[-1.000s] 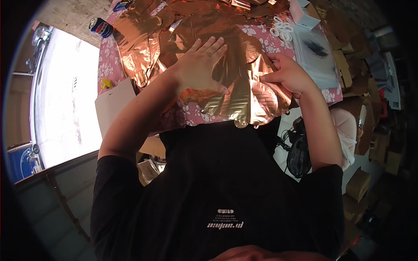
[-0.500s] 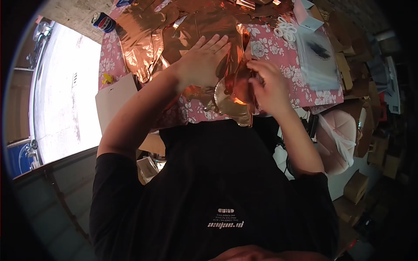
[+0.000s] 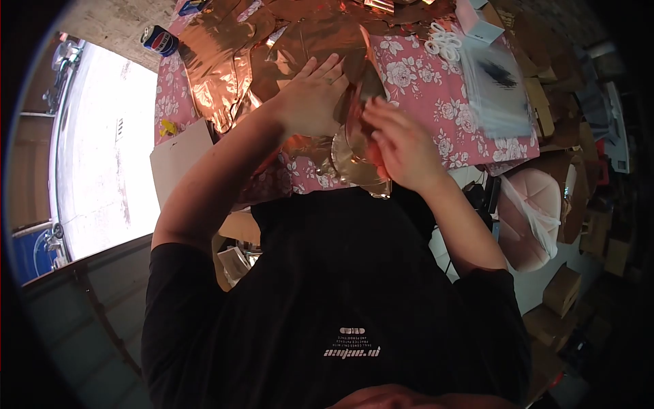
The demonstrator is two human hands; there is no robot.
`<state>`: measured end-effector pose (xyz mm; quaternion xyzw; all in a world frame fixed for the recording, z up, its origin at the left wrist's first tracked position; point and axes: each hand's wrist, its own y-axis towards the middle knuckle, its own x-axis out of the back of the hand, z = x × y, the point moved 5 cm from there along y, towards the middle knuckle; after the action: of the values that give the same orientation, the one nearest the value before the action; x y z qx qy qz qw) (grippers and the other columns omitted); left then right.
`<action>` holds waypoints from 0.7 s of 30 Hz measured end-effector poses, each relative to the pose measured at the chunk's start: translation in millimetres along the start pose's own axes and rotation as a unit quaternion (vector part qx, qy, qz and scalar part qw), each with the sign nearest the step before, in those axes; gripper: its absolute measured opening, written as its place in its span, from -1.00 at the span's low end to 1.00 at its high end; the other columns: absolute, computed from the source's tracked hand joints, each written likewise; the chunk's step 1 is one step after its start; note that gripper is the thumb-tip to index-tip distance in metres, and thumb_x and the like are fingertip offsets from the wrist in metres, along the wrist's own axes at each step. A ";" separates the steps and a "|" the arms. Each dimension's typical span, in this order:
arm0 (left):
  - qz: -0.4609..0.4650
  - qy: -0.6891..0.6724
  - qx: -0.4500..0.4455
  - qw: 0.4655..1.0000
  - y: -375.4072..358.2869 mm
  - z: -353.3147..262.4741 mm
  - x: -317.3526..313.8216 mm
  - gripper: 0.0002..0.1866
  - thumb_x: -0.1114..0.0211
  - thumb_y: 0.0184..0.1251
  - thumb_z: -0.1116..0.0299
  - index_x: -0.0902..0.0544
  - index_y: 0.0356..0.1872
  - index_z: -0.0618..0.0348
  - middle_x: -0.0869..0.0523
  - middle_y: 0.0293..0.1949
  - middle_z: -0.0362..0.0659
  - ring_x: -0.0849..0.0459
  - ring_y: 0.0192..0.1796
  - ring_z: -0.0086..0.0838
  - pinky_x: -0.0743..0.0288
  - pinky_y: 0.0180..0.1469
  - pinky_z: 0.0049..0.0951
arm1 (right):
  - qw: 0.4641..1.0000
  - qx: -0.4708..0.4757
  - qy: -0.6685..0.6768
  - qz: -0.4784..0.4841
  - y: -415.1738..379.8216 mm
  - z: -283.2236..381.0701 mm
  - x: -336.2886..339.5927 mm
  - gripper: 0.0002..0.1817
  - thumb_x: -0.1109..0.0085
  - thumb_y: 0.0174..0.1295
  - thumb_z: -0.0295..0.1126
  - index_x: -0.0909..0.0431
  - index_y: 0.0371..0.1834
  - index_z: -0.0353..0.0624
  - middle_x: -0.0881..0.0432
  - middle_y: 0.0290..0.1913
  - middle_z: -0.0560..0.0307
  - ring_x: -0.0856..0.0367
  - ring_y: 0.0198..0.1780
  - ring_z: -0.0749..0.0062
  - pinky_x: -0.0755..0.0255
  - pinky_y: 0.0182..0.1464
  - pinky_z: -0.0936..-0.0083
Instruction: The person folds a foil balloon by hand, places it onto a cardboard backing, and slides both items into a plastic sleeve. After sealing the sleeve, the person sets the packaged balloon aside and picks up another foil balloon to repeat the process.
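Note:
A flat, copper-coloured foil balloon [image 3: 310,44], apparently deflated, lies across the table in front of me. My left hand [image 3: 317,95] presses down on it, fingers stretched out and lying flat. Beside it, my right hand [image 3: 405,146] rests against the right edge of the foil with its fingers extended and slightly blurred. Under and beside that hand, a folded flap of foil [image 3: 351,153] reaches down over the front table edge. Part of the flap is hidden by my fingers.
More crumpled copper foil [image 3: 214,65] lies left on the flowered tablecloth [image 3: 436,136]. A soda can [image 3: 160,41] and a cardboard piece [image 3: 180,160] sit at the left. White ribbon coils [image 3: 443,42], a small white box [image 3: 479,24] and clear plastic bags [image 3: 497,92] lie right.
My right hand has moved left, and the foil's right edge has folded inward with it, uncovering more tablecloth. My left hand stays nearly in place on the foil.

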<state>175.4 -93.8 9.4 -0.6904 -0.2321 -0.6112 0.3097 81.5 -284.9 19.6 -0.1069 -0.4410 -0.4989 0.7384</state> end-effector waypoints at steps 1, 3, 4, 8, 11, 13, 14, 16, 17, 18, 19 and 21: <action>-0.014 -0.008 -0.006 1.000 -0.3 -0.4 0.2 -0.06 -0.48 0.22 0.11 -0.38 0.58 0.40 -0.23 0.73 0.27 -0.06 0.82 0.09 0.05 0.79 0.19 | 1.000 -0.001 0.001 0.000 3.7 1.1 1.8 -0.45 -0.34 0.40 -0.48 -0.58 0.47 -0.27 -0.48 0.61 -0.17 -0.36 0.68 -0.12 -0.29 0.68 0.03; -0.028 -0.016 -0.013 0.999 -1.0 -1.2 -1.5 0.01 -0.47 0.16 0.10 -0.34 0.62 0.43 -0.19 0.75 0.26 -0.05 0.83 0.05 0.08 0.80 0.15 | 0.994 -0.026 -0.054 -0.090 18.0 1.1 15.8 -0.42 -0.35 0.41 -0.45 -0.55 0.50 -0.30 -0.47 0.61 -0.19 -0.32 0.70 -0.15 -0.28 0.69 0.03; -0.052 -0.027 -0.016 0.998 -1.9 -2.2 0.1 0.02 -0.46 0.18 0.08 -0.32 0.63 0.43 -0.16 0.76 0.25 -0.05 0.83 0.05 0.07 0.80 0.15 | 0.994 -0.027 -0.054 -0.092 21.3 -2.0 14.8 -0.42 -0.35 0.41 -0.45 -0.55 0.50 -0.30 -0.47 0.61 -0.19 -0.32 0.70 -0.15 -0.28 0.69 0.03; -0.046 -0.022 -0.011 0.999 -0.9 -2.4 2.3 -0.03 -0.36 0.31 0.10 -0.26 0.67 0.42 -0.12 0.78 0.21 -0.05 0.83 0.05 0.06 0.79 0.18 | 0.990 -0.023 -0.138 0.020 29.7 -6.8 -7.2 -0.38 -0.34 0.46 -0.31 -0.50 0.52 -0.38 -0.44 0.63 -0.21 -0.23 0.73 -0.19 -0.14 0.75 0.00; -0.036 0.024 -0.021 0.999 1.1 1.2 -4.1 -0.09 -0.29 0.35 0.21 -0.23 0.69 0.42 -0.14 0.77 0.22 -0.05 0.82 0.06 0.07 0.79 0.21 | 0.986 -0.004 -0.162 0.033 33.9 -1.1 -15.9 -0.39 -0.28 0.52 -0.26 -0.49 0.52 -0.41 -0.41 0.65 -0.24 -0.23 0.74 -0.17 -0.09 0.77 0.00; -0.028 0.020 -0.018 0.999 1.2 2.2 -6.3 -0.10 -0.28 0.35 0.26 -0.24 0.69 0.41 -0.15 0.77 0.22 -0.04 0.83 0.05 0.08 0.79 0.21 | 0.984 -0.012 -0.172 0.045 37.7 1.3 -16.8 -0.38 -0.23 0.56 -0.23 -0.46 0.54 -0.43 -0.37 0.67 -0.25 -0.21 0.75 -0.16 -0.05 0.78 -0.01; -0.022 0.017 -0.014 1.000 1.5 2.4 -6.5 -0.11 -0.27 0.34 0.30 -0.24 0.69 0.40 -0.16 0.76 0.22 -0.04 0.83 0.05 0.09 0.79 0.21 | 0.984 -0.013 -0.172 0.045 37.9 1.8 -16.7 -0.38 -0.23 0.56 -0.23 -0.46 0.54 -0.43 -0.37 0.67 -0.25 -0.21 0.75 -0.16 -0.05 0.78 -0.01; -0.049 0.000 -0.023 0.999 0.2 1.2 -5.9 -0.18 -0.31 0.33 0.34 -0.33 0.61 0.41 -0.23 0.72 0.28 -0.04 0.82 0.07 0.07 0.79 0.22 | 0.982 -0.029 -0.181 0.056 38.5 0.8 -17.6 -0.36 -0.20 0.58 -0.21 -0.42 0.57 -0.40 -0.36 0.68 -0.24 -0.19 0.75 -0.14 -0.03 0.79 -0.01; -0.078 -0.016 -0.031 0.996 -1.0 0.7 -4.9 -0.26 -0.34 0.32 0.38 -0.41 0.54 0.41 -0.31 0.67 0.34 -0.05 0.82 0.09 0.05 0.79 0.24 | 0.982 -0.028 -0.180 0.056 37.7 -0.5 -19.1 -0.36 -0.20 0.58 -0.21 -0.42 0.57 -0.40 -0.36 0.68 -0.24 -0.19 0.75 -0.14 -0.03 0.79 -0.01; -0.078 -0.017 -0.030 0.996 -0.3 1.8 -8.2 -0.26 -0.34 0.32 0.38 -0.41 0.54 0.41 -0.31 0.67 0.34 -0.05 0.82 0.09 0.05 0.79 0.24 | 0.981 -0.022 -0.186 0.052 35.9 -2.6 -21.2 -0.36 -0.20 0.58 -0.21 -0.41 0.58 -0.40 -0.36 0.68 -0.23 -0.19 0.75 -0.13 -0.02 0.79 -0.01; -0.094 -0.026 -0.031 0.995 0.5 1.6 -7.0 -0.26 -0.37 0.30 0.38 -0.42 0.52 0.41 -0.30 0.67 0.34 -0.04 0.82 0.10 0.06 0.79 0.24 | 0.980 -0.016 -0.192 0.048 34.7 -3.7 -23.0 -0.36 -0.20 0.58 -0.22 -0.40 0.59 -0.39 -0.36 0.68 -0.23 -0.18 0.76 -0.12 -0.02 0.79 -0.02; -0.110 -0.035 -0.031 0.993 0.5 2.3 -5.8 -0.25 -0.39 0.27 0.38 -0.43 0.50 0.42 -0.29 0.67 0.34 -0.03 0.82 0.10 0.06 0.79 0.25 | 0.980 -0.013 -0.196 0.043 33.9 -3.8 -25.0 -0.36 -0.19 0.59 -0.22 -0.40 0.60 -0.38 -0.36 0.68 -0.22 -0.18 0.76 -0.11 -0.02 0.79 -0.02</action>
<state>176.5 -92.2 3.5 -0.6910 -0.2985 -0.6238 0.2102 108.9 -254.8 8.0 -0.2312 -0.5657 -0.4420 0.6566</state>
